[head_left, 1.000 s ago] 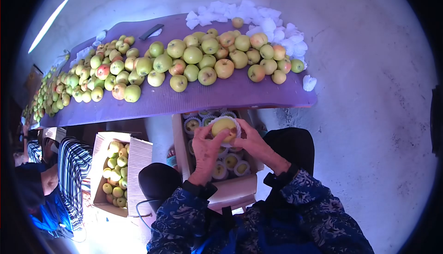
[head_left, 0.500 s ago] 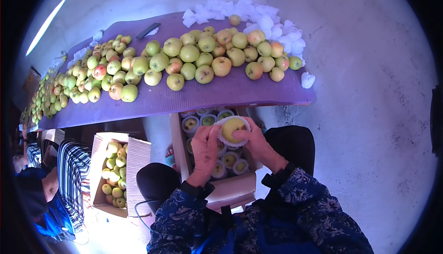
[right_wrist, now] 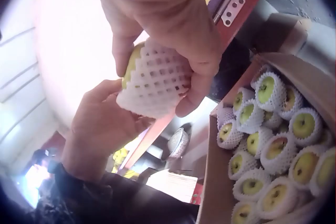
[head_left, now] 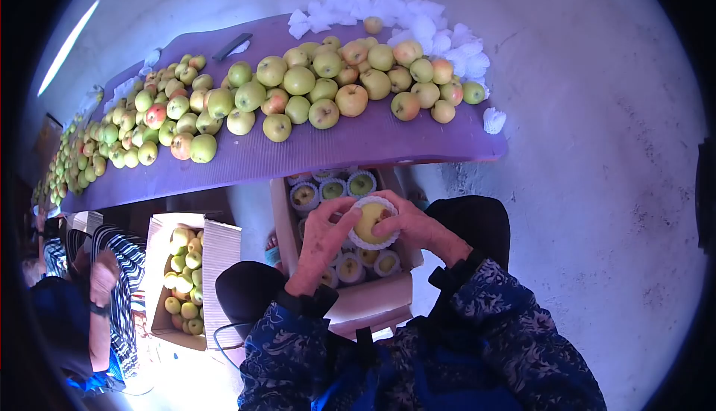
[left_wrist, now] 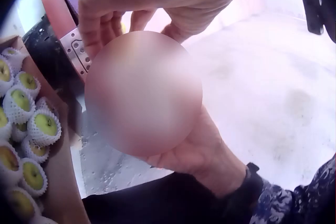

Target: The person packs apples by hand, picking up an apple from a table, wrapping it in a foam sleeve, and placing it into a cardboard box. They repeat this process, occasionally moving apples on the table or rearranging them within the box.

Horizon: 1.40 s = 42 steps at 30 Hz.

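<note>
Above a cardboard box point(head_left: 373, 303), both hands hold a yellow-green apple point(head_left: 369, 221) in a white foam net point(right_wrist: 160, 77). My left hand point(head_left: 322, 241) grips its left side, fingertips at the net's rim. From the right, my right hand point(head_left: 418, 226) holds it, with the thumb over the apple's face near a brownish patch. In the right wrist view the net wraps most of the fruit, and green skin shows at one edge. A blurred disc covers the held apple in the left wrist view. Netted apples point(right_wrist: 278, 150) fill the box below.
Ahead, a purple-covered table point(head_left: 313, 146) bears many loose apples point(head_left: 298, 80), with white foam nets point(head_left: 421, 27) at its far right. At left stands another carton point(head_left: 226, 262) of apples. A person in striped clothing point(head_left: 123, 254) sits beyond it.
The netted apple has been turned in the hands and lowered slightly. My left thumb has shifted from the apple's face to its edge. The neighbouring person's forearm has come into view.
</note>
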Motion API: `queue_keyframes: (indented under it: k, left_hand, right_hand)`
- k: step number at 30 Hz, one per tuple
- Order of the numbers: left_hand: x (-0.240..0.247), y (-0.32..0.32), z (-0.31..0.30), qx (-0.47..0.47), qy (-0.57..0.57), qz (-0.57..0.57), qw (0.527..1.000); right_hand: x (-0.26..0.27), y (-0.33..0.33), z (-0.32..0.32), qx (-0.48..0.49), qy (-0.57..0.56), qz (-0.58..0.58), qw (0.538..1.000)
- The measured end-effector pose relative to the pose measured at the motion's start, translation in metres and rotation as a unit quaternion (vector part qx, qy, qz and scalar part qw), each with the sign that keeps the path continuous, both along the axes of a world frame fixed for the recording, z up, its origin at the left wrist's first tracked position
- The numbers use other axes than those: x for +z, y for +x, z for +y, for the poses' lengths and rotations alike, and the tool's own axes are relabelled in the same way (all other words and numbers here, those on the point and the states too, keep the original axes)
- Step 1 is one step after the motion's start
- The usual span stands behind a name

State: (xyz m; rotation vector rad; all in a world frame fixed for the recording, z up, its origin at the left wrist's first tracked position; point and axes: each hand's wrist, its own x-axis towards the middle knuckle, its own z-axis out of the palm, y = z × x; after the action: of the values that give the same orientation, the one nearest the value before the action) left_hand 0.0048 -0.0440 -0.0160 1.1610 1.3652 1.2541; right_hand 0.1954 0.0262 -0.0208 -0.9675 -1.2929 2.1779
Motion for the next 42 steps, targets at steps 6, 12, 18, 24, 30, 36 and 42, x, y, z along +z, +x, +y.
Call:
queue_keyframes:
  k: [6, 12, 18, 24, 30, 36, 42]
  left_hand:
    - [-0.018, -0.003, 0.003, -0.009, -0.020, -0.012, 1.000]
    - [-0.001, 0.009, -0.004, 0.064, 0.132, 0.141, 0.979]
    - [-0.007, 0.005, -0.003, -0.010, 0.098, 0.076, 0.992]
    - [-0.019, 0.003, 0.001, -0.014, 0.108, 0.089, 0.990]
    - [-0.003, -0.033, 0.005, 0.140, 0.033, -0.096, 0.985]
    - [0.012, -0.043, 0.000, 0.181, 0.060, -0.170, 0.967]
    - [0.014, -0.049, -0.001, 0.212, 0.077, -0.208, 0.952]
  right_hand:
    - [0.003, 0.001, -0.006, 0.034, -0.035, -0.007, 0.999]
    - [-0.002, 0.002, -0.006, 0.031, -0.085, 0.002, 0.996]
    - [-0.008, 0.009, 0.003, 0.025, -0.071, -0.031, 0.997]
    - [-0.022, 0.007, -0.006, -0.016, -0.014, -0.095, 0.995]
    - [-0.047, 0.011, -0.057, 0.053, 0.004, -0.177, 0.983]
    - [-0.069, 0.011, -0.071, -0.048, -0.115, -0.080, 0.989]
    - [-0.105, 0.023, -0.070, -0.140, -0.176, -0.063, 0.972]
